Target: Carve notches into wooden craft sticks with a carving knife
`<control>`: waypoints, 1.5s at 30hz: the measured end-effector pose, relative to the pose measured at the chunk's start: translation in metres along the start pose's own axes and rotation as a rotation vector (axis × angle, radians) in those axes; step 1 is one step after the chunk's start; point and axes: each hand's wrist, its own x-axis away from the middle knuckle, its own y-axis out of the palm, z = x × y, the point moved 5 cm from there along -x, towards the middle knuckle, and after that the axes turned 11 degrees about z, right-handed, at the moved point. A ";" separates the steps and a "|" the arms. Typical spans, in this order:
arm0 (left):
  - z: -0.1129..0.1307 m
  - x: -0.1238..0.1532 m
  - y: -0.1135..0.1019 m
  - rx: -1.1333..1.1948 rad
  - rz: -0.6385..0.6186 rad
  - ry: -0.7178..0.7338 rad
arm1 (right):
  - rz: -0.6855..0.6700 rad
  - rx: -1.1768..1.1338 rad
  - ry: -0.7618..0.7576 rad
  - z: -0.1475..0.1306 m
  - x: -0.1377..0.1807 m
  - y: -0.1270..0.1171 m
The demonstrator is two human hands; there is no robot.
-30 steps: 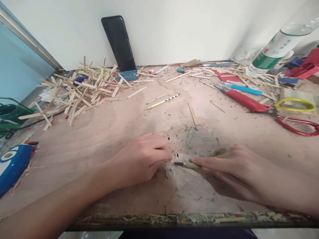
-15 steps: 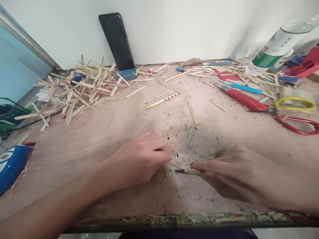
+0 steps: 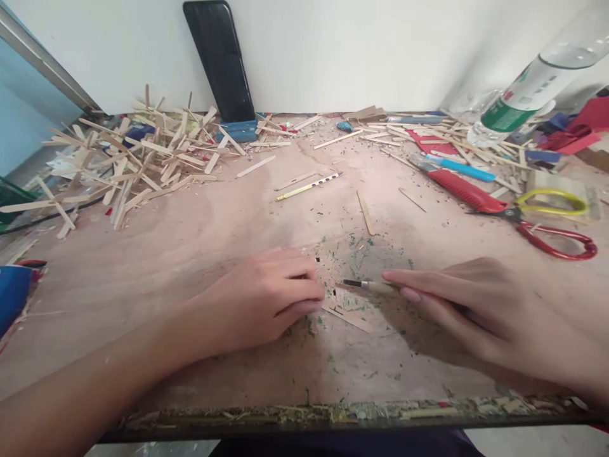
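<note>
My left hand (image 3: 273, 301) rests on the wooden tabletop, fingers closed on one end of a flat wooden craft stick (image 3: 349, 317). The stick's other end slants out toward the right, with dark marks or slots near my fingertips. My right hand (image 3: 469, 311) grips a carving knife (image 3: 364, 285) by its pale handle, its dark metal blade pointing left. The blade is just above the stick in the picture; whether it touches the table I cannot tell. Green shavings and small black bits lie around both hands.
A pencil (image 3: 309, 187) and a loose stick (image 3: 365, 212) lie farther back. Piled sticks (image 3: 157, 155) stand left of a phone (image 3: 219, 63) in a blue holder. On the right are scissors (image 3: 554, 241), a red-handled cutter (image 3: 469, 190), a blue pen (image 3: 460, 167) and a water bottle (image 3: 521, 101).
My right hand has moved up and away from the stick, with the knife in it, uncovering the stick's right end. My left hand keeps its hold. The view has shifted slightly.
</note>
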 end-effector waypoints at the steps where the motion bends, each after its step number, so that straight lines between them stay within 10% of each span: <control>1: 0.001 0.000 0.000 -0.002 0.000 0.004 | -0.001 0.005 -0.002 0.000 -0.001 0.000; 45: 0.008 -0.004 -0.005 -0.166 0.152 0.028 | 0.081 -0.093 0.359 0.037 -0.007 0.004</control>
